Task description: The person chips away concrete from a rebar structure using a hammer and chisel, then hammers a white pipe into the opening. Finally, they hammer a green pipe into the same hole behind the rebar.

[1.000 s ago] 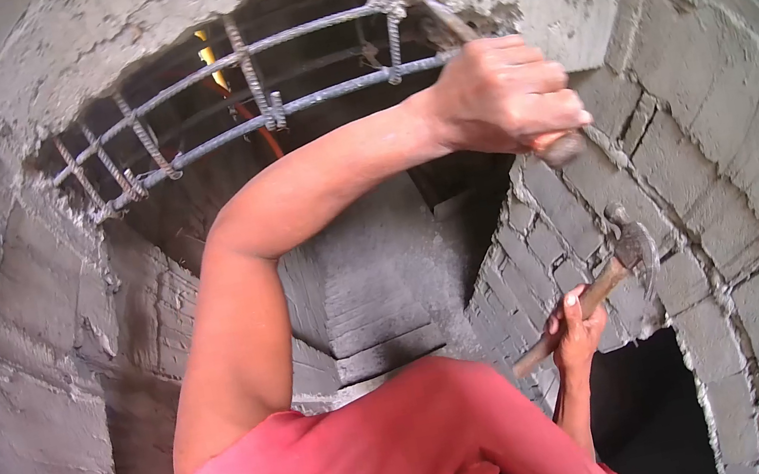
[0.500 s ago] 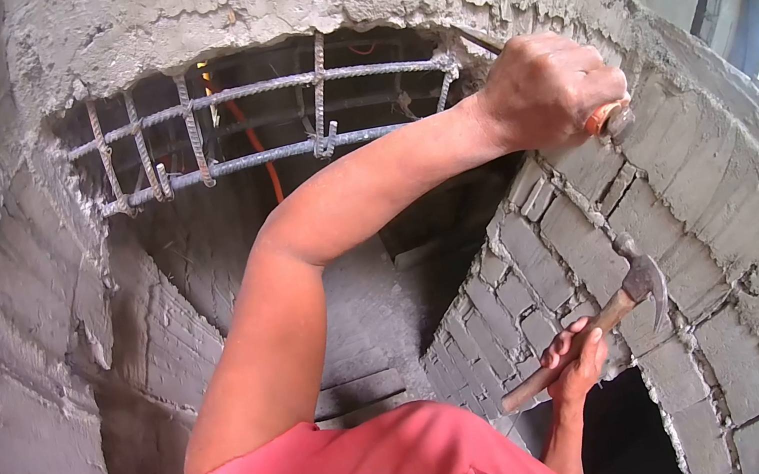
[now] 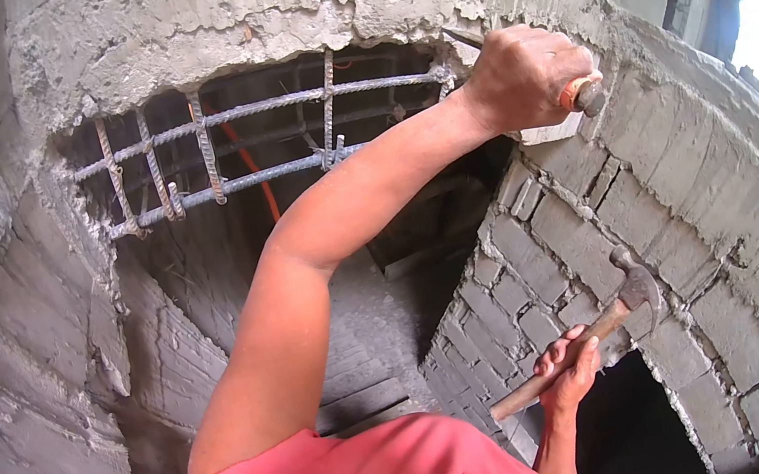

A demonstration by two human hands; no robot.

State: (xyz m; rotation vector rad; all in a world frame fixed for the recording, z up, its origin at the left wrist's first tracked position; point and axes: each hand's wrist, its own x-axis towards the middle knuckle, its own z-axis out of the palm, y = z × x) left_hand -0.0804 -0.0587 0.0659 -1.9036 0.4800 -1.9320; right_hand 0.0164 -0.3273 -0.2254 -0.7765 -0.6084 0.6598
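Note:
My left arm reaches across the view, and my left hand [image 3: 529, 78] is closed in a fist around a chisel [image 3: 582, 96]. Its orange handle with a metal-capped end sticks out on the near side, while the dark blade points up and left at the broken concrete edge [image 3: 423, 21]. Lower right, my right hand [image 3: 571, 371] grips a claw hammer [image 3: 608, 321] by its wooden handle. The hammer head is raised in front of the brick wall [image 3: 598, 209], below and apart from the chisel.
Exposed steel rebar [image 3: 265, 106] crosses a rough opening in the concrete, with an orange cord [image 3: 251, 163] hanging behind it. Planks [image 3: 360, 405] lie far below. A dark gap [image 3: 626, 427] cuts into the brickwork at the bottom, and rough plaster [image 3: 23, 401] covers the left wall.
The view has shifted slightly, moving the right-hand wall left in the frame. Both hands keep their grips; chisel and hammer stay in nearly the same positions against the wall.

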